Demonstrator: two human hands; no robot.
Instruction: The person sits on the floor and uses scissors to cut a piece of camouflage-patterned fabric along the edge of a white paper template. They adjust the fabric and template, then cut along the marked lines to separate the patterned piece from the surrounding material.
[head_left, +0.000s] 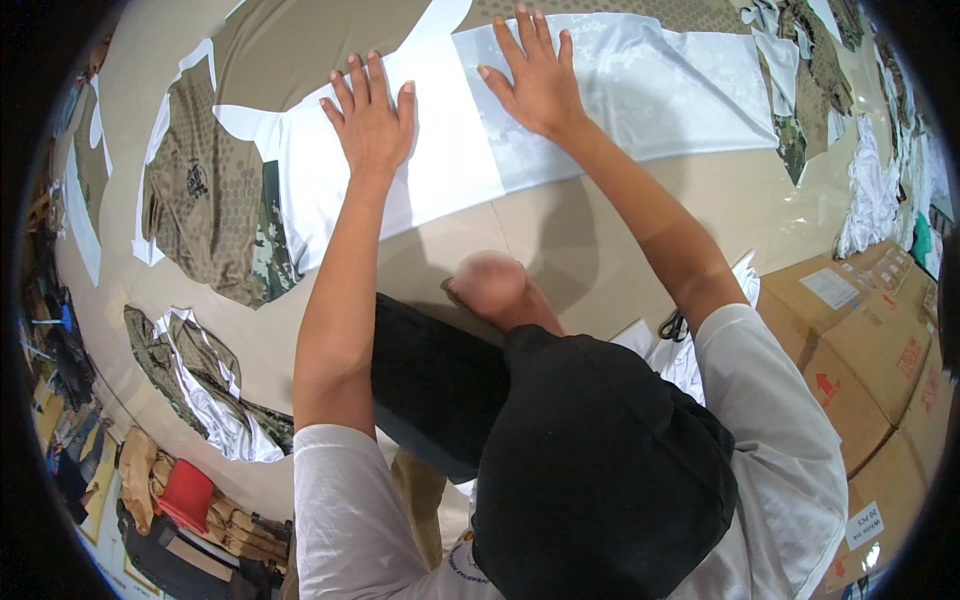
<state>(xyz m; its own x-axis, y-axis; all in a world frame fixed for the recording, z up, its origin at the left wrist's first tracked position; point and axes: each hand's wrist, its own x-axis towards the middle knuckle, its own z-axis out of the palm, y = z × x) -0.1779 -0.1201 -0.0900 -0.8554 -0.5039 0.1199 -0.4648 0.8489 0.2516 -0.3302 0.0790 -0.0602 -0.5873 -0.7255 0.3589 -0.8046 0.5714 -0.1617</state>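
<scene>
A long white fabric piece lies spread out at the far side, with a pale grey patterned section on its right part. My left hand rests flat on the plain white part, its fingers spread. Farther right, my right hand lies palm down on the patterned part near its far edge, fingers apart. Neither hand grips anything. Brown fabric extends beyond the left hand, and a brown and camouflage piece with hexagon print and white edges lies to the left.
A crumpled brown and white fabric piece lies at the left. Cardboard boxes stand at the right. Black scissor handles show beside my right arm. Fabric scraps lie far right; a red item sits lower left.
</scene>
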